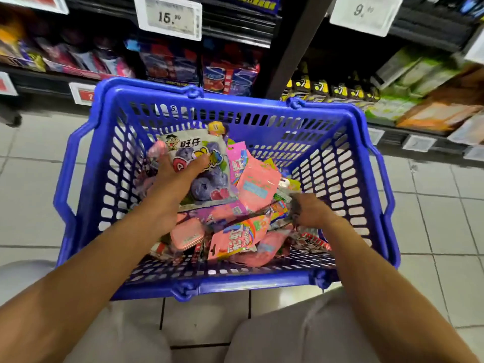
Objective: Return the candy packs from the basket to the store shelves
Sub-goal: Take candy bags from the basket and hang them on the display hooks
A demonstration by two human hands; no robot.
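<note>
Blue basket (pixel 99 142) crowded with packs; left hand (pixel 170 179) grips blueberry pack (pixel 201 163); right hand (pixel 311 210) fingers buried, unclear.

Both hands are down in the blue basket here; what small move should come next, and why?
Probably lift the blueberry gummy pack clear of the basket toward the shelves: the left hand already grips it, thumb across its front, while the right hand only rummages among the loose packs.

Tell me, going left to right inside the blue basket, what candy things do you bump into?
Pink tin → blueberry gummy bag gripped by the left hand → rainbow Skittles pack → plain pink pouch → right hand digging among the packs → red-and-white pack.
</note>
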